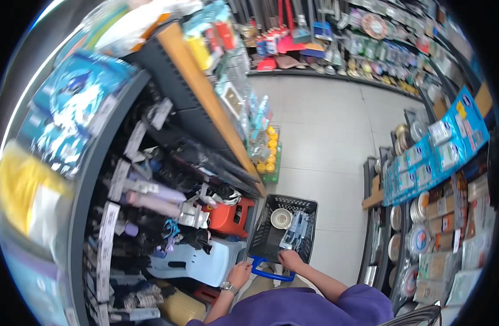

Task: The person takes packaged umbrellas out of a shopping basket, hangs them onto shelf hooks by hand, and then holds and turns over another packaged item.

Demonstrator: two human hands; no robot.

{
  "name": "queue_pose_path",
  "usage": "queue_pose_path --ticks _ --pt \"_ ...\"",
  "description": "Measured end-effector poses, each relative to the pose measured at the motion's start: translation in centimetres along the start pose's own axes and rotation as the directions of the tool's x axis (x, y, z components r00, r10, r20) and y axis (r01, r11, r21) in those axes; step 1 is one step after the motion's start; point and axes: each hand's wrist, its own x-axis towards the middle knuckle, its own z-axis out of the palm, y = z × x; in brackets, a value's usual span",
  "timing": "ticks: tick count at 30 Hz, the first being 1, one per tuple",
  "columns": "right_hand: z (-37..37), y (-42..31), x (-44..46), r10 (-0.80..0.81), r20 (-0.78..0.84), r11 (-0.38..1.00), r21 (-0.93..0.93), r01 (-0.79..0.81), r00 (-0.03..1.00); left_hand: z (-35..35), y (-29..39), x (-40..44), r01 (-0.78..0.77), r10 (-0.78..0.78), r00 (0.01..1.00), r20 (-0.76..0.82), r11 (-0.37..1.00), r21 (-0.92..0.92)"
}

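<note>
A black shopping basket [265, 250] stands in front of my body, with a blue handle [274, 275] at its near side. Inside it are a cream round bowl [281, 218] and a packaged blue-grey item [297, 231]. My right hand [290, 259] is at the basket's near rim, close to the packaged item; its fingers look bent, but what they grip is too small to tell. My left hand [240, 274] is beside the left end of the blue handle, near a light blue stool [206, 263]; its fingertips are hard to make out.
Full shelves [91, 217] rise on the left, with a red stool [230, 217] low down. Yellow-capped bottles [270, 149] stand beyond the basket. On the right, blue packs [423, 163] hang from another shelf. Grey floor tiles [325, 136] run between.
</note>
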Motion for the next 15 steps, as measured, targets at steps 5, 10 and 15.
queue_pose_path --ticks 5,10,15 --pt "0.8 -6.7 5.1 -0.320 -0.021 0.944 0.074 0.321 0.947 -2.1 0.2 -9.7 0.244 -0.257 0.945 -0.202 0.966 -0.088" --pt "-0.1 -20.6 6.6 -0.631 0.105 0.771 0.198 0.605 0.769 -5.7 1.8 -17.8 0.300 -0.309 0.767 -0.562 0.947 -0.112" --pt "2.7 -31.3 3.4 -0.759 0.103 0.611 0.453 0.649 0.643 -9.9 4.7 -24.3 0.332 -0.463 0.496 -0.735 0.883 -0.333"
